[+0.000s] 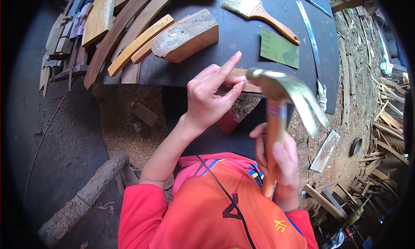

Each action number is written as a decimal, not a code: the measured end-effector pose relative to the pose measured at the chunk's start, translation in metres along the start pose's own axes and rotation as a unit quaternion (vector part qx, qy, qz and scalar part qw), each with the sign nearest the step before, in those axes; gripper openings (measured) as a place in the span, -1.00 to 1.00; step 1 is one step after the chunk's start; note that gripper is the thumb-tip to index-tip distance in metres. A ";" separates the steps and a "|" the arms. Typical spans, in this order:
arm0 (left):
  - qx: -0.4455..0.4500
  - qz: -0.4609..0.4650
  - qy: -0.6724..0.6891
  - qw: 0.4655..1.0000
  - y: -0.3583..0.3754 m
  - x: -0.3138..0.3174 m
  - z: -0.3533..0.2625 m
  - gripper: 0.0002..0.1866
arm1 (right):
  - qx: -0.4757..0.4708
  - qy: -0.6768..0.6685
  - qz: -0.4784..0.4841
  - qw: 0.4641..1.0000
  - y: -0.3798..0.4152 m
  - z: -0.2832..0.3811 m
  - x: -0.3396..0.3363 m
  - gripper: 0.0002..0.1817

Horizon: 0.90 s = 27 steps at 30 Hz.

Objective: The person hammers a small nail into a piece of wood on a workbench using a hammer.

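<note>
The left hand [209,100] pinches what seems a small nail against a wood piece [246,82] at the worktop [242,37] edge, keeping it upright. The right hand [279,162] is closed around the hammer [276,93], head just beside the fingers.

An outdoor woodworking shop: curved wood blanks [129,28], a brush [259,11], sandpaper [279,48] and a saw blade [310,37] lie on a dark bench [242,37], above sawdust [125,136] and offcuts [389,132].
</note>
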State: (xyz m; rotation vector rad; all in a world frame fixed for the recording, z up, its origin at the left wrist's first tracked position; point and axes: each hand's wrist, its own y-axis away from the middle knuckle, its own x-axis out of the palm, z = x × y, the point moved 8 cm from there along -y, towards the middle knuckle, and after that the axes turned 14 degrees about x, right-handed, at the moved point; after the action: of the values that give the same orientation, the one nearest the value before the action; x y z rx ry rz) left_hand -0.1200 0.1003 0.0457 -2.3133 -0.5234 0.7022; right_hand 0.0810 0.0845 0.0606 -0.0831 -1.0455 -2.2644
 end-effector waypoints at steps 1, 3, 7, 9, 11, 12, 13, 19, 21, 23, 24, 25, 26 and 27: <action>0.002 0.002 -0.005 1.000 0.000 0.001 0.000 -0.26 | 0.026 0.007 -0.011 1.000 -0.005 -0.001 -0.002 -0.06; 0.001 0.007 -0.017 1.000 0.003 0.001 0.002 -0.21 | 0.044 0.028 -0.029 0.998 -0.002 0.003 -0.002 -0.05; -0.002 0.000 -0.018 1.000 0.004 0.001 0.002 -0.20 | -0.067 -0.013 -0.003 0.998 0.021 0.000 0.002 -0.07; 0.000 0.000 -0.017 1.000 0.004 0.001 0.002 -0.20 | -0.027 0.008 -0.008 1.000 0.013 0.000 0.002 -0.07; -0.002 0.008 -0.018 1.000 0.003 0.000 0.001 -0.20 | 0.057 0.036 -0.028 0.997 -0.002 -0.003 -0.004 -0.10; -0.004 0.011 -0.020 1.000 0.002 0.000 0.001 -0.20 | 0.070 0.035 -0.028 0.997 -0.003 -0.002 -0.005 -0.11; 0.004 0.002 -0.018 1.000 0.001 0.000 0.000 -0.20 | 0.042 0.034 -0.033 0.998 0.002 0.006 -0.004 -0.12; -0.003 -0.004 -0.019 1.000 0.005 0.001 0.002 -0.19 | -0.084 -0.020 0.042 0.995 0.021 -0.003 -0.006 -0.19; 0.000 -0.001 -0.023 1.000 0.003 0.001 0.001 -0.19 | -0.039 0.015 0.021 0.999 0.007 0.001 -0.005 -0.34; -0.003 0.005 -0.022 1.000 0.002 -0.001 0.000 -0.20 | 0.048 0.002 -0.007 0.999 0.003 0.004 -0.005 -0.36; -0.007 0.008 -0.020 1.000 0.002 0.000 0.000 -0.20 | 0.035 0.001 0.003 0.999 0.007 0.006 -0.006 -0.31; -0.007 0.003 -0.021 1.000 0.002 0.001 0.001 -0.20 | -0.030 -0.008 0.009 0.999 0.014 0.011 -0.005 -0.26; -0.016 0.002 -0.020 1.000 0.007 0.002 0.000 -0.20 | -0.087 -0.020 0.014 0.996 0.026 0.008 -0.002 -0.20; -0.013 -0.003 -0.022 1.000 0.005 0.001 0.001 -0.19 | -0.108 -0.048 0.019 0.993 0.028 0.004 -0.002 -0.13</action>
State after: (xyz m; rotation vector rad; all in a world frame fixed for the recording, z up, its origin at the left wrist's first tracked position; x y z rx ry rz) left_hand -0.1191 0.0979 0.0409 -2.3239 -0.5611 0.7498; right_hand 0.0983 0.0750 0.0818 -0.3011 -0.8355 -2.3513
